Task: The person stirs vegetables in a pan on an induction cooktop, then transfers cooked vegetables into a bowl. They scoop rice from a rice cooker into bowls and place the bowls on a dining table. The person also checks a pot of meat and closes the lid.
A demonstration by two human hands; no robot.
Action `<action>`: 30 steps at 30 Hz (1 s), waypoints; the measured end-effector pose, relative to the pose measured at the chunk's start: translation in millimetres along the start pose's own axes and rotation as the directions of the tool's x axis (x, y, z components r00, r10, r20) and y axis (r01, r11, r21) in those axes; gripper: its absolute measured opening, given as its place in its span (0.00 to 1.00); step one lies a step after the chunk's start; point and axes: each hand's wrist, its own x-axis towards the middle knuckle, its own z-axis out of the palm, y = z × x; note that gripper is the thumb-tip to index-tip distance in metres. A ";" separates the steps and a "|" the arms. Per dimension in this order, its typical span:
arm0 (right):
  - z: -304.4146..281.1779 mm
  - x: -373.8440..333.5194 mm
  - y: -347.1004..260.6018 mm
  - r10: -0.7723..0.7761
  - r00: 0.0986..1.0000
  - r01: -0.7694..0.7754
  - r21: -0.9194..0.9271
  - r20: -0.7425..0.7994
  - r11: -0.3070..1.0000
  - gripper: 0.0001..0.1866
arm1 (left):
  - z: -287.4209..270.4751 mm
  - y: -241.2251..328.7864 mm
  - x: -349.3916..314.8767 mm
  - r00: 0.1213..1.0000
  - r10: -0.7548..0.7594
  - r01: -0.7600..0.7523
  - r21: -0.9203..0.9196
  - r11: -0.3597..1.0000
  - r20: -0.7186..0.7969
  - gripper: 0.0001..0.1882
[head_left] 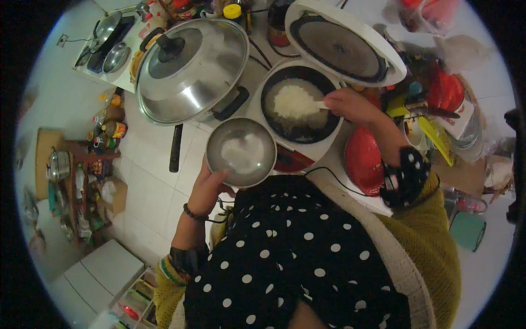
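Note:
My left hand (211, 186) grips the rim of a round metal bowl (219, 145), holding it up just left of the rice cooker (255, 112). A whitish patch shows inside the bowl; whether it is food, liquid or glare is unclear. Over on the right, my right hand (350, 106) is closed round the short white handle of a rice paddle (322, 105). The paddle's blade is hidden by a mound of white rice (296, 101) in the cooker's dark inner pot (268, 118). Above it, the cooker's lid (345, 49) stands raised.
A big wok with a domed steel lid (203, 71) stands at the left, its side handle near the bowl. A red basket (364, 159) lies right of the cooker, with a black cord (331, 171) in front. A knife (435, 112) and yellow-green board (435, 140) are farther right.

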 end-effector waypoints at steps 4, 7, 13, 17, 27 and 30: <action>8.5 -52.0 -59.7 -0.115 0.966 0.121 0.012 -0.231 0.993 0.15 | 35.8 16.4 23.8 0.997 0.029 -0.029 -0.002 1.000 0.076 0.39; 52.9 -73.6 -91.2 -0.494 0.786 0.213 -0.587 -0.372 0.781 0.16 | 64.4 16.9 39.8 0.997 0.052 -0.051 -0.025 0.998 0.057 0.38; 88.6 -95.1 -101.1 -0.541 0.806 0.135 -0.816 -0.239 0.562 0.31 | 72.1 3.1 50.8 0.998 0.050 -0.045 -0.114 0.993 0.049 0.41; 74.6 -91.1 -88.1 -0.475 0.751 0.020 -0.702 -0.460 0.712 0.21 | 49.1 -16.1 48.8 0.996 0.078 -0.074 -0.116 0.990 0.031 0.42; 87.4 -15.2 -12.8 0.072 0.948 -0.268 -0.651 -0.311 0.710 0.11 | -34.9 -40.9 -9.6 0.996 0.008 -0.027 -0.207 0.978 -0.092 0.37; 101.6 3.2 1.3 0.036 0.926 -0.266 -0.581 -0.376 0.770 0.11 | -43.3 -47.4 -20.0 0.986 0.011 -0.041 -0.176 0.983 -0.168 0.36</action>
